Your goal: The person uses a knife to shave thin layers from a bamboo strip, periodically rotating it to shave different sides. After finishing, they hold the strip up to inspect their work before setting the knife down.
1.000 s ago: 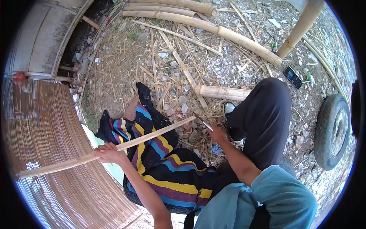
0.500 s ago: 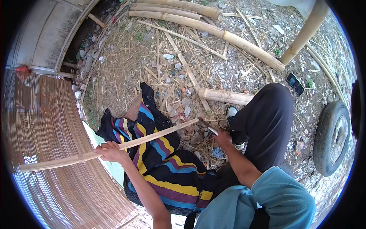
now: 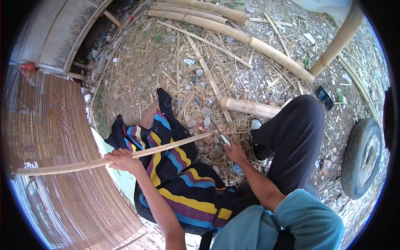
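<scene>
My left hand [image 3: 123,160] is wrapped round a long pale bamboo strip [image 3: 175,144] near its middle. The strip runs from the far left across my lap, its right end by the knife. In my right hand [image 3: 236,152] is a knife [image 3: 225,140], its shiny part showing above my fingers and its thin dark blade slanting up and left. The blade overlaps the strip's right end in this view. Under the strip, a black cloth with yellow, blue and purple stripes [image 3: 183,200] covers my left leg; my right knee [image 3: 306,112] is bent up.
A slatted bamboo screen [image 3: 50,125] stands at the left. Bamboo poles [image 3: 275,54] lie at the back, with a shorter bamboo piece [image 3: 246,106] nearer my foot. A phone [image 3: 324,97] and a tyre [image 3: 361,158] are at the right. Stones and bamboo scraps litter the ground.
My right hand has moved slightly left with the knife, and its blade now points more steeply upward across the strip's end. The strip's left end has risen; my left hand keeps its hold.
</scene>
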`<act>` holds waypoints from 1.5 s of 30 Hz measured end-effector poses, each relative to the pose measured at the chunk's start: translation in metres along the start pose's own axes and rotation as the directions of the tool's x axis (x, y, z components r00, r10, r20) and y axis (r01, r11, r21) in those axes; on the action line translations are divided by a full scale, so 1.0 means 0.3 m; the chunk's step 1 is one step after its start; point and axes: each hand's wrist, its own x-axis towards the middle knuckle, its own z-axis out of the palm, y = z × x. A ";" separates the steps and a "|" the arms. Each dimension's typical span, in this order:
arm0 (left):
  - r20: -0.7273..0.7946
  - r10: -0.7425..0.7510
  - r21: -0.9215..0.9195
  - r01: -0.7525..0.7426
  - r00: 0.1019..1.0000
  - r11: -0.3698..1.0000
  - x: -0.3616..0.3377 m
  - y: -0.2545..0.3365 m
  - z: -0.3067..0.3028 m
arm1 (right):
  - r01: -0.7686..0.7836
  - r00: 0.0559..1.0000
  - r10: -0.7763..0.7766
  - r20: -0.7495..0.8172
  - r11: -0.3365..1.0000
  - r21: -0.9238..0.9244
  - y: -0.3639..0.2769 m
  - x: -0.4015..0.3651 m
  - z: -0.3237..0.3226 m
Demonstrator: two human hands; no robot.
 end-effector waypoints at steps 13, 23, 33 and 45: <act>0.085 0.003 0.044 -0.007 0.996 0.999 -0.016 0.008 -0.007 | -0.156 0.988 0.157 0.000 0.985 -0.068 0.104 0.066 0.024; 0.492 -0.153 0.193 0.065 0.857 0.979 -0.123 -0.198 -0.013 | 0.156 0.973 -0.096 -0.212 0.944 0.290 -0.144 0.045 -0.097; 0.595 -0.169 0.152 0.097 0.786 0.984 -0.221 -0.247 0.050 | 0.238 0.957 -0.092 -0.274 0.789 0.567 -0.230 0.066 -0.292; 0.554 0.057 -0.019 -0.056 0.830 0.998 -0.068 0.052 0.080 | 0.435 0.900 -0.336 -0.276 0.708 0.557 -0.508 -0.202 -0.736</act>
